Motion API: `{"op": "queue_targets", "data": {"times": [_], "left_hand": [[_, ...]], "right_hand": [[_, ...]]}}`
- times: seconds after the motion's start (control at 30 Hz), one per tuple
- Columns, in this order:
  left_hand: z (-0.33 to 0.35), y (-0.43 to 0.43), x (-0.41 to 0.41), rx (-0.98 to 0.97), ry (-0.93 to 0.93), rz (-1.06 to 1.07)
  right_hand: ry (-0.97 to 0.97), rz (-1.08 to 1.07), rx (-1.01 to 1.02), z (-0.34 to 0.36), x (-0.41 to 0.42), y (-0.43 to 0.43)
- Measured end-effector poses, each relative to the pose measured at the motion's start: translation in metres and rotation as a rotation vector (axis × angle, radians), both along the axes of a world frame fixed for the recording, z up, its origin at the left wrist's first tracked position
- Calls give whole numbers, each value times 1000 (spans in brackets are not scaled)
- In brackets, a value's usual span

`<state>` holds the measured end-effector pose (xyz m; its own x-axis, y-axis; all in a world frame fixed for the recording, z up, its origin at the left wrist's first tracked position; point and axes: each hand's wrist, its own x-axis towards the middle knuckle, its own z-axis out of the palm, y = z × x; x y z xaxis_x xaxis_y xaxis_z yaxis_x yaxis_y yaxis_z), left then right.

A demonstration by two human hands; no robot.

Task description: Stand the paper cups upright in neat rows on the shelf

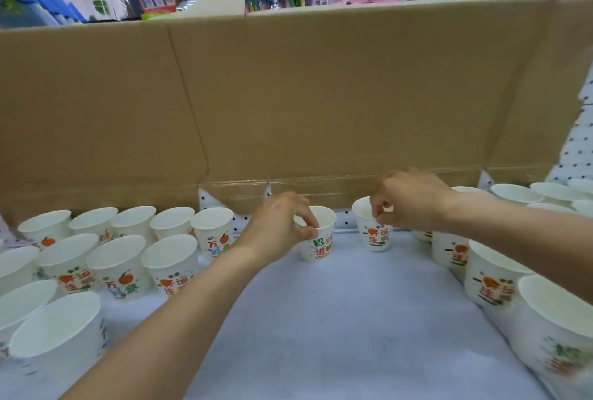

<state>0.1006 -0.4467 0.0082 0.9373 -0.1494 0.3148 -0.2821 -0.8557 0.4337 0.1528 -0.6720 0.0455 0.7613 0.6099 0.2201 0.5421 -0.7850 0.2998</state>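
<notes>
Below the left end of the brown corrugated cardboard sheet I see the left cups. They are white tapered paper with rolled rims and orange-and-green prints, standing upright in rough rows on the pale, matte shelf; the nearest ones are cut off by the frame edge and smeared. Below the sheet's taped middle seam my left hand has its grip clamped on the middle cup, thumb and forefinger pinching the near rim. That cup stands upright on the shelf, just in front of the cardboard. Slightly right of it, also at the sheet's foot, my right hand pinches the rim of the second cup, its grip closed on the paper edge, the fingertips partly inside and hard to make out. Below the sheet's right end the right cups stand upright, several hidden behind my forearm, the closest blurred. Right of the cardboard a strip of white perforated pegboard shows.
</notes>
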Motion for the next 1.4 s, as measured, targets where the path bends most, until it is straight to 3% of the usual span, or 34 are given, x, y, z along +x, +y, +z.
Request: {"op": "queue_targets", "data": {"times": [0.37,0.53,0.97,1.1,1.3,1.4], "left_hand": [[-1,-32,30,-24,7,14],[-3,-37,41,-106,25,-22],[-6,-37,49,-54,35,0],[3,-33,18,6,-75,-17],[9,28,-63,148,-153,191],[13,86,-99,233,-46,375]], "right_hand": [[-208,57,-110,-11,19,-22],[-226,56,-93,-14,23,-27],[-152,34,-64,-12,22,-24],[-168,115,35,5,4,-11],[-18,305,114,13,-27,59],[121,349,175,-2,-40,107]]}}
